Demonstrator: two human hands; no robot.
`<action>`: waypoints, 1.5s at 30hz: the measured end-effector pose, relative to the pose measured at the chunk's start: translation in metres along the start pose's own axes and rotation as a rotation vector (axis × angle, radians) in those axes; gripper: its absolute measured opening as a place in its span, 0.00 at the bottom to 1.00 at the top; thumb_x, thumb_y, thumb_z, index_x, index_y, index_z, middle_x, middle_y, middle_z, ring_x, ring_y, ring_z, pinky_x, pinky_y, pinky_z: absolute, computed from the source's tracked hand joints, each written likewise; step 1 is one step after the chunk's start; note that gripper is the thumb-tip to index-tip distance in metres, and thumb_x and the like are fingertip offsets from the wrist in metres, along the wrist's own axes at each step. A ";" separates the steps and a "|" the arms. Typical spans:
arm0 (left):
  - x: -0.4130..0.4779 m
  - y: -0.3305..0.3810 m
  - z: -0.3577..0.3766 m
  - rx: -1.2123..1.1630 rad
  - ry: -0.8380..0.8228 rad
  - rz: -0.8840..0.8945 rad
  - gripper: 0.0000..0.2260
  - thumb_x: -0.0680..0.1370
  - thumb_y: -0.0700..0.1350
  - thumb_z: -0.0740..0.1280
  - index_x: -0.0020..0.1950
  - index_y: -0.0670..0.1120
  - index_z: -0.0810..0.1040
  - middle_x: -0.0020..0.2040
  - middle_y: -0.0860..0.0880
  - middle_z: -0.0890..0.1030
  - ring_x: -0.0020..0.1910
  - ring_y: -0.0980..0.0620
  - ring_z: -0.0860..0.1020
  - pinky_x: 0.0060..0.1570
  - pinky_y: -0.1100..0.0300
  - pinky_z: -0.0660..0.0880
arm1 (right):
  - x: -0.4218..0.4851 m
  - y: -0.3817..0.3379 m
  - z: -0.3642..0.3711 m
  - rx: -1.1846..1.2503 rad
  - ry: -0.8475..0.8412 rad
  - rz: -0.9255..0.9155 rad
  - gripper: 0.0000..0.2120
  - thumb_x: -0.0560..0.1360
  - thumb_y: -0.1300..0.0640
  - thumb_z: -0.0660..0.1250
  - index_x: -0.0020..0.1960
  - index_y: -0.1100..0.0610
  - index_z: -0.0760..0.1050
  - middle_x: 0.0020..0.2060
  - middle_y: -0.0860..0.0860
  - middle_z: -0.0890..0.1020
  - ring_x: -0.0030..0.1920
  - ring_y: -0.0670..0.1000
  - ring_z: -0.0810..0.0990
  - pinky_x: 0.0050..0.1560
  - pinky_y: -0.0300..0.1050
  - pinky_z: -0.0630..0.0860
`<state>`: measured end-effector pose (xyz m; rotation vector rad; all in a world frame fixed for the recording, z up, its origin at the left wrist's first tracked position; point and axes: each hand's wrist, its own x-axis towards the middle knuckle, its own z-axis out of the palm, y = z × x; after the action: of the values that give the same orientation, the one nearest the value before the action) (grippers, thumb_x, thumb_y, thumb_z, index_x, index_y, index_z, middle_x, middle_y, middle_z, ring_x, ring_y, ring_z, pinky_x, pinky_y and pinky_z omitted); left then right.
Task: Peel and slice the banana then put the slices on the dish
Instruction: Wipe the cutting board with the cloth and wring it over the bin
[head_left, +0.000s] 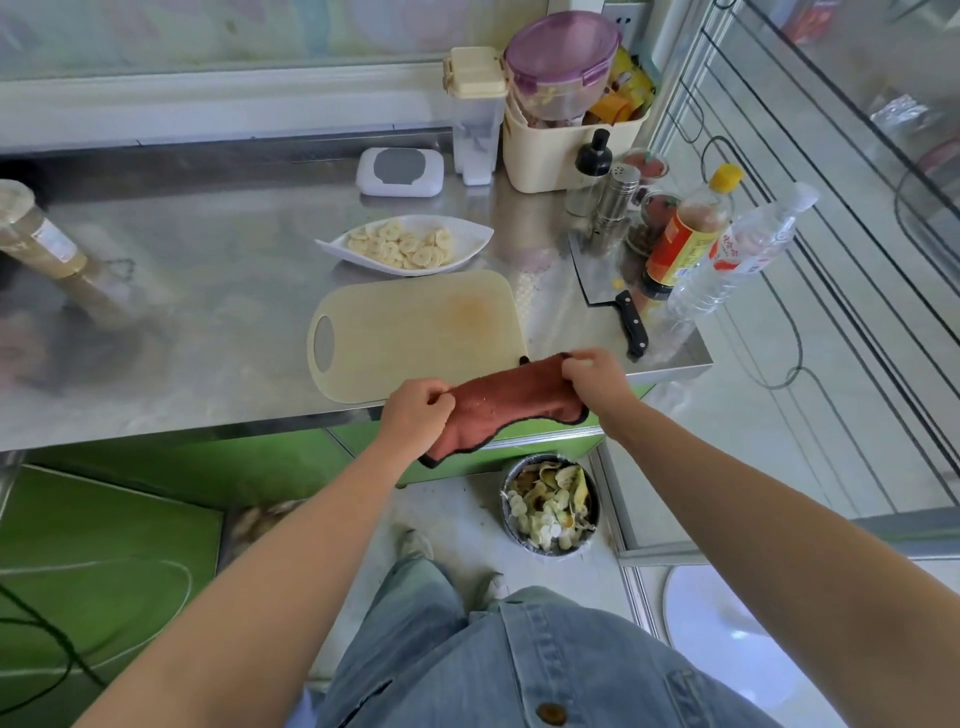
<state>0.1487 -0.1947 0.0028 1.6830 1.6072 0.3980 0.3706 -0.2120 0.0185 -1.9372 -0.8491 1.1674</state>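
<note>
Okay, status: both hands are in front of the desk (208, 291) edge, with a red-brown cloth (514, 405) stretched between them. The left hand (415, 410) has its fingers (435, 399) curled and pinching the cloth's left end. The right hand (597, 379) has its fingers (575, 370) pinching the right end. The cloth is folded over and sags in the middle, and a corner hangs below the left hand. Its far edge overlaps the near right corner of the board (415, 332); can't tell if it touches.

The banana slices (400, 244) are piled in the white dish (472, 232), which sits just behind the board, apart from the hands. The board lies flat with an orange stain near its middle. The knife (597, 280) lies on the desk to the right of the board, handle towards the person, beside a cluster of bottles (685, 234). On the floor below the desk edge, a bin (558, 551) holds peels (571, 486) and more slices.
</note>
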 end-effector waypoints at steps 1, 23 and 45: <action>-0.002 0.003 -0.002 -0.035 -0.013 0.023 0.09 0.74 0.37 0.60 0.37 0.42 0.77 0.33 0.46 0.77 0.35 0.48 0.73 0.35 0.57 0.65 | -0.002 0.004 -0.003 -0.035 -0.031 -0.037 0.14 0.72 0.61 0.62 0.55 0.50 0.72 0.35 0.51 0.71 0.38 0.52 0.71 0.38 0.44 0.68; -0.021 0.018 0.010 -0.720 -0.061 -0.448 0.04 0.76 0.40 0.68 0.49 0.42 0.78 0.46 0.40 0.81 0.41 0.44 0.78 0.45 0.52 0.76 | -0.048 0.004 0.021 -0.040 -0.637 -0.132 0.09 0.80 0.61 0.59 0.54 0.58 0.77 0.51 0.56 0.82 0.51 0.55 0.82 0.52 0.44 0.79; 0.044 -0.003 -0.032 -0.718 -0.051 -0.385 0.10 0.78 0.38 0.63 0.57 0.50 0.71 0.50 0.43 0.80 0.47 0.44 0.80 0.48 0.48 0.78 | 0.024 -0.042 0.054 0.242 -0.690 0.311 0.11 0.76 0.71 0.62 0.58 0.64 0.71 0.50 0.61 0.78 0.36 0.53 0.81 0.31 0.39 0.79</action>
<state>0.1312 -0.1430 0.0098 0.8220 1.4627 0.6320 0.3228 -0.1574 0.0242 -1.5001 -0.7005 2.0860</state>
